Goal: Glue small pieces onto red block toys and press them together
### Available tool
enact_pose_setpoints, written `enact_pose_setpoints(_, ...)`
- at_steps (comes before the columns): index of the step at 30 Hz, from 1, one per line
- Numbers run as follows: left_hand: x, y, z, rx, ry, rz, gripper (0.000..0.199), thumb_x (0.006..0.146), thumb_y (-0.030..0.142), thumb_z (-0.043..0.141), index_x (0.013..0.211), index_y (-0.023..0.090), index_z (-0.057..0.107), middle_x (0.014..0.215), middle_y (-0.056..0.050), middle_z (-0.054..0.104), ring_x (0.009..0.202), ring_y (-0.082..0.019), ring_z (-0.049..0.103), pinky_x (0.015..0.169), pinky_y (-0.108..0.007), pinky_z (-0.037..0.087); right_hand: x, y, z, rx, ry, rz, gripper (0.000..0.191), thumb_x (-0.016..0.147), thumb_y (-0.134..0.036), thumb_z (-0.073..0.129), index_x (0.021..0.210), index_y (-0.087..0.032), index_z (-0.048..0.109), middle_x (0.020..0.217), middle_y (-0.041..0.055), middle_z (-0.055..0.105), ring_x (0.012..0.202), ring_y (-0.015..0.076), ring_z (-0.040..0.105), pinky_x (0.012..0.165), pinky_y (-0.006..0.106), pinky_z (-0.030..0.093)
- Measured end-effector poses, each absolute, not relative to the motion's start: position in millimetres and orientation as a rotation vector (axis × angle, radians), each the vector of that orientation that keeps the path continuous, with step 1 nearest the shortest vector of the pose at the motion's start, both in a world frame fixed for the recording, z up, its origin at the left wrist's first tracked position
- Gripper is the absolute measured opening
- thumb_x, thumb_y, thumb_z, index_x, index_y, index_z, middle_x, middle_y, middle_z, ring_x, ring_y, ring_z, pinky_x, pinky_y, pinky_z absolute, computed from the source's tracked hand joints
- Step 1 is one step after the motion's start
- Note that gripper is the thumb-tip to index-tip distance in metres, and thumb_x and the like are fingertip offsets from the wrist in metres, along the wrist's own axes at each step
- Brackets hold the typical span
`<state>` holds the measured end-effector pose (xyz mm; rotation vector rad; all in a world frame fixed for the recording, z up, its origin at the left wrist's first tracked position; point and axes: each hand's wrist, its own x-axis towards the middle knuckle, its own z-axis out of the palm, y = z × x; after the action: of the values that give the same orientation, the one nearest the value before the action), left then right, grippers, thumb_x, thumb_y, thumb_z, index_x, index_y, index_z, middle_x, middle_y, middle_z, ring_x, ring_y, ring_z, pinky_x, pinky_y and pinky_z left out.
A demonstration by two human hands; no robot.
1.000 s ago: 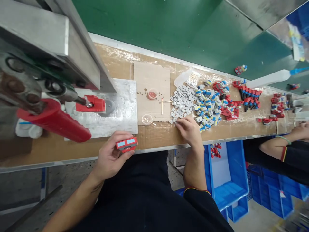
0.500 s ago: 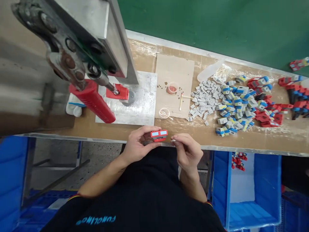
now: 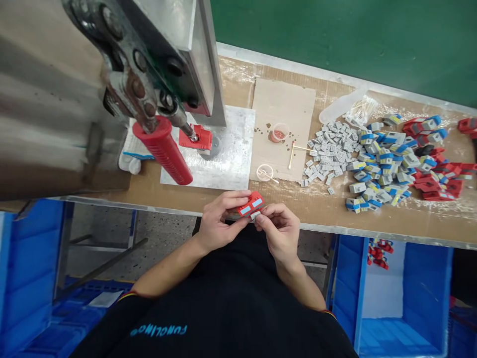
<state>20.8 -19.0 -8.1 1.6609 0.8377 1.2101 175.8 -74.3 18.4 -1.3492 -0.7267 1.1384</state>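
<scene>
My left hand (image 3: 222,219) is closed around a red toy part (image 3: 250,203) with two pale blue rectangles on its face, just over the table's front edge. Between the thumb and fingers of my right hand (image 3: 279,229) is a small light grey piece (image 3: 255,215), pressed against the lower side of the red part. Whether that piece sits in a recess is hidden by my fingertips. Beyond my hands lie a clear lid (image 3: 265,172) with a cotton swab across it and a small cup (image 3: 278,133) with reddish contents, on cardboard (image 3: 283,94).
A toggle clamp with a red handle (image 3: 164,151) overhangs a metal plate (image 3: 238,149) at left, its tip over another red part (image 3: 196,137). Rightward lie piles of grey pieces (image 3: 333,146), grey-blue-yellow parts (image 3: 387,164) and red parts (image 3: 439,181). A blue bin (image 3: 425,288) stands below.
My right hand has brought the small grey piece leftward against the red toy part. The red part has tilted in my left hand. The whole view has shifted a little.
</scene>
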Motion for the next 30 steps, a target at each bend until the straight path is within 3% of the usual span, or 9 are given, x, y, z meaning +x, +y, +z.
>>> enact_pose_setpoints(4, 19, -16, -6, 1.765, 0.825, 1.203, 0.040, 0.088, 0.018, 0.087, 0.125, 0.021, 0.071, 0.128, -0.015, 0.081, 0.115, -0.026, 0.082, 0.097, -0.038, 0.070, 172, -73, 17, -1.368, -0.675, 1.127, 0.036, 0.083, -0.050, 0.091, 0.078, -0.021, 0.071, 0.063, -0.0027, 0.071, 0.049, 0.0107, 0.064, 0.047, 0.020, 0.053)
enact_pose_setpoints(8, 17, -14, -6, 1.830, 0.784, 1.237, 0.045, 0.086, 0.029, 0.092, 0.125, 0.022, 0.072, 0.125, -0.013, 0.083, 0.111, -0.026, 0.084, 0.095, -0.038, 0.071, 174, -73, 19, -1.421, -0.723, 1.121, 0.033, 0.084, -0.047, 0.090, 0.079, -0.021, 0.071, 0.065, -0.0030, 0.071, 0.048, 0.0094, 0.061, 0.048, 0.021, 0.053)
enact_pose_setpoints(16, 16, -14, -6, 1.762, 0.850, 1.209, 0.032, 0.088, 0.036, 0.091, 0.113, 0.022, 0.075, 0.120, -0.011, 0.085, 0.104, -0.024, 0.085, 0.087, -0.033, 0.072, 176, -76, 16, -1.385, -0.808, 1.120, 0.026, 0.090, -0.041, 0.086, 0.084, -0.022, 0.070, 0.070, -0.0042, 0.069, 0.055, 0.0094, 0.062, 0.054, 0.021, 0.056)
enact_pose_setpoints(19, 12, -13, -6, 1.726, 0.816, 1.179, 0.031, 0.089, 0.036, 0.089, 0.113, 0.021, 0.076, 0.117, -0.012, 0.086, 0.101, -0.024, 0.085, 0.087, -0.034, 0.073, 178, -76, 12, -1.334, -0.887, 1.084, 0.027, 0.091, -0.043, 0.086, 0.107, -0.025, 0.073, 0.080, -0.0039, 0.066, 0.061, 0.0105, 0.061, 0.057, 0.022, 0.057)
enact_pose_setpoints(21, 9, -13, -6, 1.712, 0.797, 1.147, 0.030, 0.090, 0.033, 0.088, 0.115, 0.022, 0.077, 0.116, -0.011, 0.086, 0.099, -0.025, 0.086, 0.087, -0.034, 0.073, 181, -76, 10, -1.299, -0.989, 1.040, 0.043, 0.093, -0.044, 0.084, 0.131, -0.030, 0.070, 0.096, -0.0006, 0.066, 0.068, 0.0111, 0.061, 0.058, 0.023, 0.058)
enact_pose_setpoints(23, 6, -13, -6, 1.699, 0.782, 1.123, 0.030, 0.091, 0.030, 0.086, 0.119, 0.026, 0.078, 0.116, -0.008, 0.086, 0.097, -0.027, 0.086, 0.083, -0.034, 0.075, 183, -75, 9, -1.261, -1.106, 1.017, 0.046, 0.097, -0.046, 0.079, 0.140, -0.032, 0.068, 0.114, 0.0040, 0.066, 0.076, 0.0121, 0.063, 0.063, 0.025, 0.059)
enact_pose_setpoints(26, 3, -12, -9, 1.692, 0.752, 1.094, 0.034, 0.091, 0.024, 0.084, 0.123, 0.030, 0.078, 0.115, -0.004, 0.087, 0.094, -0.026, 0.087, 0.077, -0.031, 0.075, 187, -72, 7, -1.221, -1.218, 1.005, 0.042, 0.098, -0.051, 0.076, 0.132, -0.027, 0.072, 0.123, 0.0087, 0.067, 0.085, 0.0146, 0.067, 0.070, 0.027, 0.062)
enact_pose_setpoints(30, 2, -10, -7, 1.750, 0.756, 1.083, 0.032, 0.091, 0.019, 0.082, 0.121, 0.028, 0.080, 0.111, -0.004, 0.087, 0.091, -0.023, 0.087, 0.083, -0.029, 0.074, 188, -70, 3, -1.270, -1.264, 1.006, 0.048, 0.091, -0.057, 0.083, 0.124, -0.024, 0.074, 0.113, 0.0090, 0.072, 0.084, 0.0163, 0.068, 0.074, 0.029, 0.064)
